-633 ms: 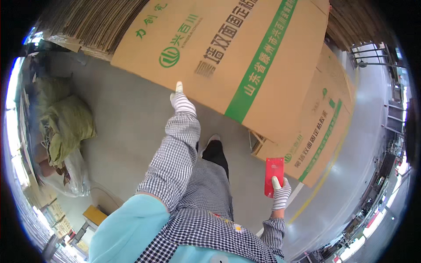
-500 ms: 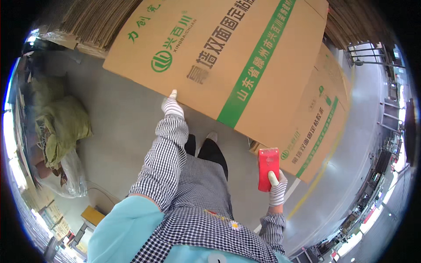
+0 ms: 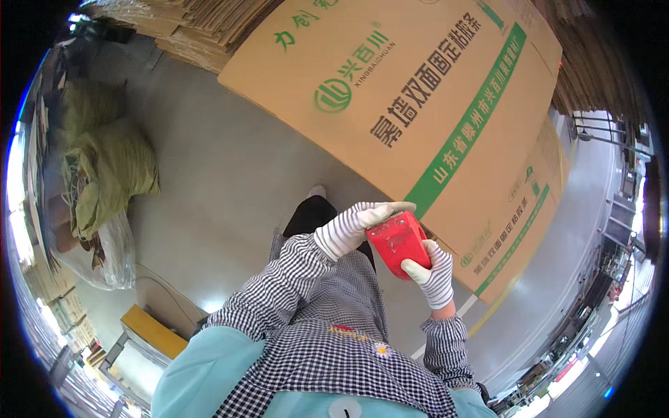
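A red tape dispenser [image 3: 397, 242] with a dark toothed edge is held before my waist. My right hand [image 3: 435, 274], in a white striped glove, grips it from the near right side, thumb on its face. My left hand [image 3: 357, 226], gloved alike, is at its far end, fingers pressed together along the toothed edge; their undersides are hidden. Just beyond both hands lies a large flat brown carton [image 3: 334, 157] with green and black print. Neither hand appears to touch it.
Another printed carton [image 3: 505, 240] lies lower, at the right. Stacked cardboard sheets [image 3: 198, 31] stand at the far left, more [image 3: 592, 63] at the far right. Green sacks [image 3: 115, 171] and a clear plastic bag [image 3: 115, 254] sit on the grey floor at the left.
My left hand has left the carton's near edge and come right, onto the dispenser. The dispenser has moved left and tilted. The view has shifted, so the carton appears farther right.
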A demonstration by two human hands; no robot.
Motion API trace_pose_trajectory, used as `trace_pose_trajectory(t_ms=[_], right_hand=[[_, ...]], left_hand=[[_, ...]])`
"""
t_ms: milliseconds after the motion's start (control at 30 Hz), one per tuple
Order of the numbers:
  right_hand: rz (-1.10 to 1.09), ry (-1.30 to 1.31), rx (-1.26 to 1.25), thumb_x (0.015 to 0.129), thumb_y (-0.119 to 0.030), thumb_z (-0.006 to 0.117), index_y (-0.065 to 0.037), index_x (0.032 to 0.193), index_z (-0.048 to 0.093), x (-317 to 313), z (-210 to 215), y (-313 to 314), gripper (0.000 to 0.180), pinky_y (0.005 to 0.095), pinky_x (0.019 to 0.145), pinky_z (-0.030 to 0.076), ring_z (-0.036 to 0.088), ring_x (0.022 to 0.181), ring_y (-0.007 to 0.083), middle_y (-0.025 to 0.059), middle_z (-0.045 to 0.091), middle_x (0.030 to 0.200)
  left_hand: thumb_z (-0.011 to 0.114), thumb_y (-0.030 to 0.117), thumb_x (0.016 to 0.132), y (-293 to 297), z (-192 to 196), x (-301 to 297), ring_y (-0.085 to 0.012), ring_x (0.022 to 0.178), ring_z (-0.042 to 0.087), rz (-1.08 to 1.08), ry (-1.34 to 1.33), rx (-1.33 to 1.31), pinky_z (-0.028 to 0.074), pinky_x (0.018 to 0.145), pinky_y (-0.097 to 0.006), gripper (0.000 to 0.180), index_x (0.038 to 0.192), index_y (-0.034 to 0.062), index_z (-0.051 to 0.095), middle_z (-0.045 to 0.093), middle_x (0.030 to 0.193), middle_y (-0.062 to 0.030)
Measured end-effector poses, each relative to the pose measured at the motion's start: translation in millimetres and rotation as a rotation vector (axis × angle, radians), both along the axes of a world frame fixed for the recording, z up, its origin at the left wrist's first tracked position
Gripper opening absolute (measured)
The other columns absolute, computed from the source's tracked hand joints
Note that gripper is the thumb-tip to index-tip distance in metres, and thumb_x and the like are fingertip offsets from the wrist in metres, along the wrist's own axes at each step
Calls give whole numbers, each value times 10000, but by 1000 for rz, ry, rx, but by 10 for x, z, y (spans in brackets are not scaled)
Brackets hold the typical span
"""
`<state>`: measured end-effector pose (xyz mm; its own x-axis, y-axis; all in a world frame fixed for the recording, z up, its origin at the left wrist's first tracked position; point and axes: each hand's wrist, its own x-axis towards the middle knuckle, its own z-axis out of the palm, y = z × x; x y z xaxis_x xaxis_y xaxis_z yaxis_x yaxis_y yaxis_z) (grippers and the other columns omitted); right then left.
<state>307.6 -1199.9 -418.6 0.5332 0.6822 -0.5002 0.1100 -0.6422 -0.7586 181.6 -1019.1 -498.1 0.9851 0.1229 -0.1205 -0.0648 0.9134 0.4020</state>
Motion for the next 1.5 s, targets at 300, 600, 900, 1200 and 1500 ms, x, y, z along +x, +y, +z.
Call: trace_pose_trajectory(t_ms=[300, 600, 900, 1200, 1500], right_hand=[[148, -67, 4, 699, -427, 790, 0, 980, 660, -279, -186, 724, 528, 359, 695, 516, 653, 747, 266, 160, 664, 822], [213, -147, -149, 744, -498, 730, 39, 906, 649, 0, -651, 1363, 567, 389, 638, 541, 690, 696, 317, 216, 670, 735], [490, -460, -620, 772, -631, 607, 14, 985, 646, 42, -1070, 1629, 681, 458, 754, 535, 670, 814, 398, 264, 668, 829], [400, -454, -495, 750, -588, 657, 1, 915, 634, 336, -648, 287, 612, 484, 767, 515, 649, 827, 406, 260, 660, 823], [437, -431, -1290, 783, -538, 642, -31, 1023, 695, 603, -1175, 221, 564, 394, 794, 540, 677, 972, 294, 196, 703, 977]], left_hand=[[580, 403, 944, 685, -144, -385, -217, 1145, 603, -39, 292, -206, 472, 996, -366, 545, 1272, -31, 563, 626, 1247, -143], [641, 183, 913, 1957, -1119, -414, -261, 975, 646, 743, 1036, 671, 472, 940, -409, 203, 1034, 38, 713, 718, 1049, -100], [712, 318, 837, 2073, -1556, -329, -330, 1300, 407, 932, 1417, 1749, 300, 1101, -511, 526, 1290, 90, 574, 345, 1484, -200], [681, 372, 902, 2293, -1895, -358, -229, 816, 642, 883, 1222, 153, 559, 668, -352, 517, 1226, -14, 568, 659, 1024, -133], [695, 325, 901, 2181, -1472, -324, -183, 821, 632, 1036, 1116, 216, 530, 698, -323, 407, 1130, -6, 636, 679, 965, -77]])
